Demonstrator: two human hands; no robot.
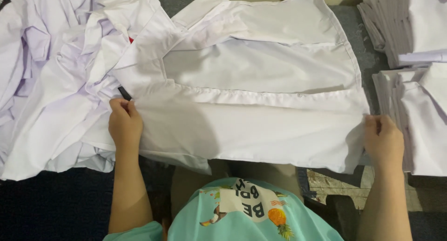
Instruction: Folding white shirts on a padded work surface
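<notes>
Our left hand and right hand pinch the white shirt, its long axis stretched between our closed fingers.

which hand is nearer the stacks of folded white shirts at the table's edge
Right. The right hand grips the spread white shirt beside the folded stacks; the left hand holds its opposite edge.

smooth matt white cloth shirt
</notes>
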